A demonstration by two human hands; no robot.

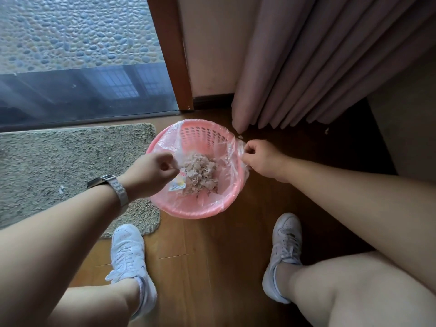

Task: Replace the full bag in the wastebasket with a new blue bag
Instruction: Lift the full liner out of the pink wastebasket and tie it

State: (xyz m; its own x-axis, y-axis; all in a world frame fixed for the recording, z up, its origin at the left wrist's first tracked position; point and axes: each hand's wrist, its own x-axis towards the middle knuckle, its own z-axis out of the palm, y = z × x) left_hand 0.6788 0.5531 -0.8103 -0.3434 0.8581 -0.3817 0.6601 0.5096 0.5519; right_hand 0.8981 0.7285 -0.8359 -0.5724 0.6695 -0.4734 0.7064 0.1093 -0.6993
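Pink plastic wastebasket (188, 210) at the centre of the frame, standing on the wooden floor (212, 256), with a grey rug (59, 161) to the left and a curtain (306, 67) at upper right. Lined with a thin clear bag (232, 152) folded over the rim, holding a heap of pale scraps (200, 171) and a small printed wrapper (178, 182) at the bottom. No blue bag anywhere in view.

Over the left side of the basket, the left hand (151, 172), watch (111, 184) on the wrist, grip closed in a pinch, apparently on the film there; amount of plastic caught hard to tell. At the right rim, the right hand (259, 159), grip clamped on a gathered bunch of the film.

Likely step: freeing the liner from the rim, early in the task. To do it well:

- Peel the folded edge off all round the rim before lifting, near and far sides too.
- Bring both pinches together over the middle to close the mouth.
- Lift straight up and slowly, so as not to tip the light basket or tear the thin film.
- Keep the mouth gathered against scraps spilling onto floor or rug.
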